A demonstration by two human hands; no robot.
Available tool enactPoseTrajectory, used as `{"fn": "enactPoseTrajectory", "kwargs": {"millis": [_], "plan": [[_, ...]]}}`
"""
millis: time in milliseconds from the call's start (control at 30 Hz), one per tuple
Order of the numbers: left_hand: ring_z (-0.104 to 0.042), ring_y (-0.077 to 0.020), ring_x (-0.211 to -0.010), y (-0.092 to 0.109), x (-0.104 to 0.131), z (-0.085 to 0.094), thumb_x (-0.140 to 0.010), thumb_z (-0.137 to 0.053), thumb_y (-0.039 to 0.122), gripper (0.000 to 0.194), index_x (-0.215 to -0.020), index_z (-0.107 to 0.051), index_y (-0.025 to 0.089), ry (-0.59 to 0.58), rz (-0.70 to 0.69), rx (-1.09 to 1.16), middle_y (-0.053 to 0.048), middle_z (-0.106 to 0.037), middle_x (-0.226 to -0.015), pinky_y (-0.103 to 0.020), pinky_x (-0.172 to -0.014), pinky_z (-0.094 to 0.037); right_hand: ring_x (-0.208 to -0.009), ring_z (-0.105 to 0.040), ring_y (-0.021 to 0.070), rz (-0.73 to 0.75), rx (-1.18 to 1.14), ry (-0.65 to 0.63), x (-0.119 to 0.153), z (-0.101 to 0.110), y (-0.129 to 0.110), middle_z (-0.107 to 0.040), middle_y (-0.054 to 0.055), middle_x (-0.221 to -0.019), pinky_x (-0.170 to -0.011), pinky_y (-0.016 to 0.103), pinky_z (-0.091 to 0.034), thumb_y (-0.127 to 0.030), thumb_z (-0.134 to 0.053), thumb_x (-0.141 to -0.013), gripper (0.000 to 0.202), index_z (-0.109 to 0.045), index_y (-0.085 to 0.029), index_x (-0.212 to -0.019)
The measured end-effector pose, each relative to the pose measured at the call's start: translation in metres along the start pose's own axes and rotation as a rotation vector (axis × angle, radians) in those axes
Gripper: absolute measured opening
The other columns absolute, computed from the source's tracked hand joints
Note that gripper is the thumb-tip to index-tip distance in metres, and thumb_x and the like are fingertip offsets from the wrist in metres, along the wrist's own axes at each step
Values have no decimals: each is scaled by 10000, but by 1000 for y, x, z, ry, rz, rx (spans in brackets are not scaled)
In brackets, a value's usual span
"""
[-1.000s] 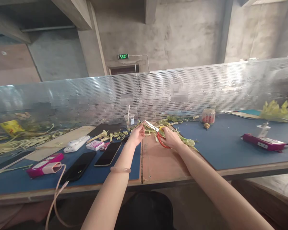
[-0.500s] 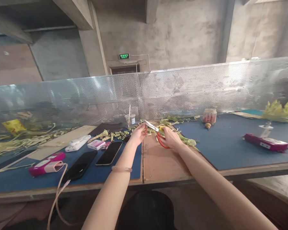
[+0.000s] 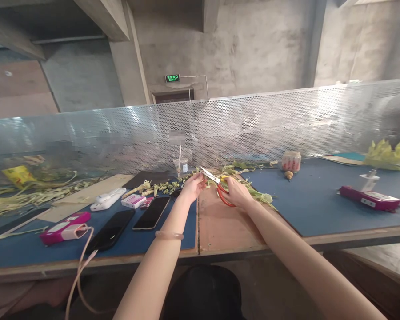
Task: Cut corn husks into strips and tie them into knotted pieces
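My right hand (image 3: 237,192) grips a pair of scissors (image 3: 210,176) by their red handles, with the blades pointing up and to the left. Just beside the blade tips is my left hand (image 3: 194,186), its fingers closed together; whatever they pinch is too small to make out. Pale green leafy stems (image 3: 262,197) lie behind and to the right of my right hand on the brown board (image 3: 225,226). A heap of small green twisted pieces (image 3: 169,188) lies to the left of my left hand.
Left on the blue table are two phones (image 3: 151,214), a small pink-and-white box (image 3: 134,202), a white power strip (image 3: 108,199) and a magenta device (image 3: 65,229) with a cable. Behind stand a plastic cup (image 3: 181,166), a jar (image 3: 291,161) and a perforated metal screen (image 3: 240,129).
The scissors and both hands have barely shifted; the blades look slightly closer together. Everything else stays where it was.
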State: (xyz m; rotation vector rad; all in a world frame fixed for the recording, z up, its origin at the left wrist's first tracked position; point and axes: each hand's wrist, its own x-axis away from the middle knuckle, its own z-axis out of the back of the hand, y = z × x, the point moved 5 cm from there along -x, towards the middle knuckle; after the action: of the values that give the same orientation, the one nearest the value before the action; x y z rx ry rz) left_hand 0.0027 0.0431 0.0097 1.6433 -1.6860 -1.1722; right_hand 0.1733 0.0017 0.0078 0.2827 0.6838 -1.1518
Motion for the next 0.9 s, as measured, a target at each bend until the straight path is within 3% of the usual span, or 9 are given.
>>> {"fn": "enactPoseTrajectory", "kwargs": {"millis": [900], "plan": [[-572,-91,-560,0,5,-5,-740,-632,132,45,-755,-591,142,-18,5,-37,-3,-576,-612,-197,-521,-451,-874,-599,237,21,42,-10,0,-1,0,-611,119,-1010,-627,262,-392,-468,-439,-853,391,-445,-149,-1078]]}}
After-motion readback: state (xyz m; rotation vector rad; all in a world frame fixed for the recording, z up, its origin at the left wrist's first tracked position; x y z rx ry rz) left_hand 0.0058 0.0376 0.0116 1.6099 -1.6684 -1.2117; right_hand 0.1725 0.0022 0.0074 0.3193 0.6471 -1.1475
